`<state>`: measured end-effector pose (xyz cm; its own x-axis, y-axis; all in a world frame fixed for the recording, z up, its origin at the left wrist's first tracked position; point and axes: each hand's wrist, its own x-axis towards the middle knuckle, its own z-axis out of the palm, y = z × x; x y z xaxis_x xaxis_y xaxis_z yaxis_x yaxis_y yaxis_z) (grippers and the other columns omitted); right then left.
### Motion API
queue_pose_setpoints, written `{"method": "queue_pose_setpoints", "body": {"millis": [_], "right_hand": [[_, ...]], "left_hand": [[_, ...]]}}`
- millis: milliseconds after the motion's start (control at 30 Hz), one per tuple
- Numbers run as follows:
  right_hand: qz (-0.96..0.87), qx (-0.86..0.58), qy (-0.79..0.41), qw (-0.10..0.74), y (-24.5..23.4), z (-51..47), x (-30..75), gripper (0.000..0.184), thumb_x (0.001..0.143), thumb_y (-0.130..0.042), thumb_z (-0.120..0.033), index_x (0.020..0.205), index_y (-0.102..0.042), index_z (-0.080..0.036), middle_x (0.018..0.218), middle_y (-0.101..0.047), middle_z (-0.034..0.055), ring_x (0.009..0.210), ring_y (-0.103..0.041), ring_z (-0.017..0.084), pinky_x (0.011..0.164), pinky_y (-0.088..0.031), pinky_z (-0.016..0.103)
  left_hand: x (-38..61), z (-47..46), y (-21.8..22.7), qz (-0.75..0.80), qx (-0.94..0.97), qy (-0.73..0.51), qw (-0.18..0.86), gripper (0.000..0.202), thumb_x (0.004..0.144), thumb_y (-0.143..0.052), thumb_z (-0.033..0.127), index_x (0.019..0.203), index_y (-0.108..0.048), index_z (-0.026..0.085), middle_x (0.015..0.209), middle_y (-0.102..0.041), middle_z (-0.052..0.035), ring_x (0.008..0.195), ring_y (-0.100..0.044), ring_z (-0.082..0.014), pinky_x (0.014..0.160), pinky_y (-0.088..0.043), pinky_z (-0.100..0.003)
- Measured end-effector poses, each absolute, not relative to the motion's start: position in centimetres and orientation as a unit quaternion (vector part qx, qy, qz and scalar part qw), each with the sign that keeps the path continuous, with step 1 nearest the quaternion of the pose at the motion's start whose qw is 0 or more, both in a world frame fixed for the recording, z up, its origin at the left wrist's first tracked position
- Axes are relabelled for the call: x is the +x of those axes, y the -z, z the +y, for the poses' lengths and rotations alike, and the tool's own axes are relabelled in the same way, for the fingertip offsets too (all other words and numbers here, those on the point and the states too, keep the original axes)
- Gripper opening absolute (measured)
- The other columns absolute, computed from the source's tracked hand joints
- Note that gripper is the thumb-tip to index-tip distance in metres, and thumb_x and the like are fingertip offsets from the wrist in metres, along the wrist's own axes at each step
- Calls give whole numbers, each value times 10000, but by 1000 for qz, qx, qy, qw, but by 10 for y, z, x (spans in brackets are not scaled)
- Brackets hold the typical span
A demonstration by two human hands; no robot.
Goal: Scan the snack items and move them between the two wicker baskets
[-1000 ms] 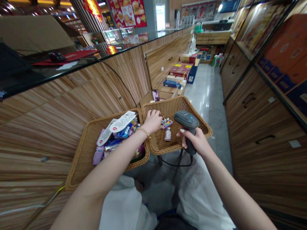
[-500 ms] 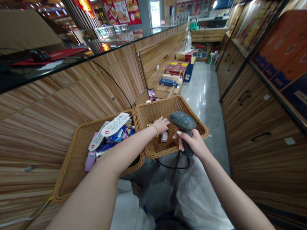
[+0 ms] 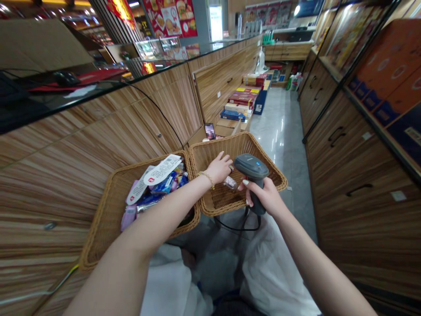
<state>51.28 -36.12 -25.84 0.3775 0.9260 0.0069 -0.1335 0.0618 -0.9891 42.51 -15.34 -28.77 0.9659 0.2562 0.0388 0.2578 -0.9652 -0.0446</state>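
Note:
My right hand is wrapped round the handle of a dark grey barcode scanner, held above the front right part of a wicker basket. A blue light shows on the scanner's top. My left hand, with a gold-coloured bracelet at the wrist, is inside this basket with its fingers spread. Just below its fingers lies a small, shiny pinkish packet; whether they touch is unclear. My left forearm passes over a second wicker basket with blue and purple packets and white printed tags.
A wooden counter with a dark glass top runs along the left. Stacked boxes and a phone are beyond the baskets. Wooden cabinets line the right. A black cable hangs under the scanner.
My left hand has drawn back slightly with its fingers spread more. The small packet has turned and shifted right in the basket. The scanner stays nearly where it was; the view has tilted slightly.

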Motion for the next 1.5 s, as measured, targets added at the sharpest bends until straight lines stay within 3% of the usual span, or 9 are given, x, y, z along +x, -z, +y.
{"method": "queue_pose_setpoints", "body": {"millis": [100,267,433,667,1033,1500], "right_hand": [[-368,-549,-418,623,258,-361,512,420,802,-763,-578,818,-634,-179,522,-666,-1,348,-529,127,405,-455,248],[-358,-556,-399,635,255,-362,508,447,759,-793,-587,852,-639,-177,672,-748,47,358,-551,123,397,-463,258],[-361,-567,-387,632,252,-367,498,457,763,-775,-617,816,-632,-186,607,-719,35,352,-548,134,385,-459,263],[-402,-586,-382,591,255,-379,471,412,838,-711,-598,808,-646,-192,469,-631,0,370,-556,159,431,-465,266],[-463,-650,-304,520,262,-387,443,227,830,-691,-385,681,-573,-261,454,-629,-9,446,-634,226,513,-491,304],[-502,-675,-246,482,253,-387,438,178,810,-631,-340,680,-523,-284,469,-616,10,679,-741,316,601,-511,330]], "left_hand": [[404,-165,261,-138,-988,27,59,152,764,-813,257,910,-808,214,1291,-687,-123,1406,-463,-355,1288,-164,-563],[356,-186,239,-261,-957,121,34,191,868,-741,369,937,-780,196,1463,-580,-135,1461,-403,-384,1271,-202,-636],[312,-201,245,-342,-916,205,-41,247,962,-617,407,1018,-731,195,1535,-514,-151,1510,-344,-360,1254,-263,-622],[283,-214,255,-378,-888,256,-58,231,1007,-542,363,1072,-675,185,1692,-319,-148,1608,-167,-359,1278,-143,-669],[279,-210,263,-388,-879,271,-54,255,1015,-531,378,1097,-690,197,1660,-390,-147,1604,-197,-337,1276,-143,-672],[280,-211,266,-398,-877,264,-55,255,1014,-542,392,1089,-698,204,1643,-418,-137,1589,-234,-339,1275,-141,-676]]}}
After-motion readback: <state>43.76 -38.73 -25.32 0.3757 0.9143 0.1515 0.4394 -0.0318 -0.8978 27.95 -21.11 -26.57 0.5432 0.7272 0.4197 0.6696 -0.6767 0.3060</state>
